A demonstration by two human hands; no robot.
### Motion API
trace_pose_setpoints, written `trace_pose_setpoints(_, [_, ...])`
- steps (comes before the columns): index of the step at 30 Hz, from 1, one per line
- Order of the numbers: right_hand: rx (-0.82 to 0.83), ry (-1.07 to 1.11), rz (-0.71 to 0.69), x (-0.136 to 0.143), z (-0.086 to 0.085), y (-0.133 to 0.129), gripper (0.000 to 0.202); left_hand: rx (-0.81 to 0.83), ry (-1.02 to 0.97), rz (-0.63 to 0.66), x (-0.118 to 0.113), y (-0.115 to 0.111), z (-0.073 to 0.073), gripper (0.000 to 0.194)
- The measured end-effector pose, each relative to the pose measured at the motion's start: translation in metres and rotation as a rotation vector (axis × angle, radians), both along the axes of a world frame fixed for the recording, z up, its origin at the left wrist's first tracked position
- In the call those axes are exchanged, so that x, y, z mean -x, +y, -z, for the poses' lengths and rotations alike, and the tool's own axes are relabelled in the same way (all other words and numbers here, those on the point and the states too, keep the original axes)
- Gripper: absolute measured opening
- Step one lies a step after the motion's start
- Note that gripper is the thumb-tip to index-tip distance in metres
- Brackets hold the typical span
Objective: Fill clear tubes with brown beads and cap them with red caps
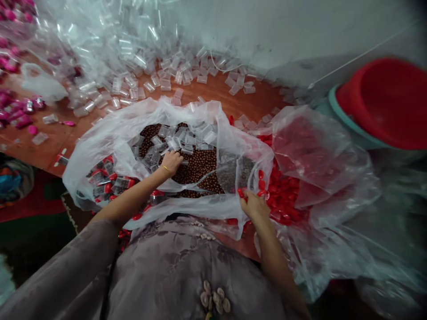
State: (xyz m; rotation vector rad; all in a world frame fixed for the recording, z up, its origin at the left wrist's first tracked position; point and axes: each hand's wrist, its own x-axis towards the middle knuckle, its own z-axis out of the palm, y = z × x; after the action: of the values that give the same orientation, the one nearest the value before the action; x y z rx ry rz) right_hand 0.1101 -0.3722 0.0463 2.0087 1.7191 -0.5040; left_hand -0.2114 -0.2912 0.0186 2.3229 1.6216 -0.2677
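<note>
Pink pieces point(15, 111) are scattered at the far left of an orange-brown table point(267, 95), with a small white bag point(43, 84) lying beside them. Behind, a large heap of clear containers point(126, 49) is spread along the wall side.

Nearer the person, filled containers with red caps point(106, 178) are gathered in the left part of an open plastic bag point(90, 144). In its middle, brown beads point(202, 166) are exposed, and loose clear tubes point(175, 142) are strewn over them. The tubes are reached by the left hand point(171, 162), a yellow bracelet point(165, 168) being worn at its wrist; its fingers are bent and held close together, but whether a tube is gripped cannot be told.

At the right end of the bag, a red cap point(240, 193) is pinched between thumb and finger of the right hand point(255, 206). Just beyond that hand, a pile of red lids point(283, 200) is partly covered by a clear sheet point(330, 155). At the far right, a red basin point(396, 102) is seen above a light blue rim point(353, 126).
</note>
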Motion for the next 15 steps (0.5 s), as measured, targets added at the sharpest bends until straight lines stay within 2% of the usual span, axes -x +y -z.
trace_pose_setpoints(3, [-0.027, 0.108, 0.117, -0.002, 0.009, 0.000, 0.028, 0.073, 0.023, 0.049, 0.006, 0.001, 0.005, 0.024])
trace_pose_setpoints(6, [-0.084, 0.187, 0.238, 0.003, 0.017, 0.006, 0.024, 0.030, 0.021, 0.042, 0.001, -0.005, 0.004, 0.026])
trace_pose_setpoints(8, [-0.113, 0.193, 0.232, 0.008, 0.018, 0.010, 0.024, -0.003, 0.014, 0.031, -0.006, -0.009, 0.003, 0.032])
trace_pose_setpoints(11, [-0.111, 0.137, 0.120, 0.010, 0.013, 0.015, 0.026, 0.054, 0.006, 0.014, -0.016, -0.011, 0.002, 0.027])
trace_pose_setpoints(13, [-0.094, 0.118, 0.107, 0.009, 0.006, 0.018, 0.024, 0.136, -0.005, -0.065, -0.019, -0.011, 0.001, 0.030])
trace_pose_setpoints(15, [-0.127, 0.183, 0.152, 0.013, -0.001, 0.022, 0.022, 0.255, -0.004, -0.197, -0.019, -0.010, 0.000, 0.032])
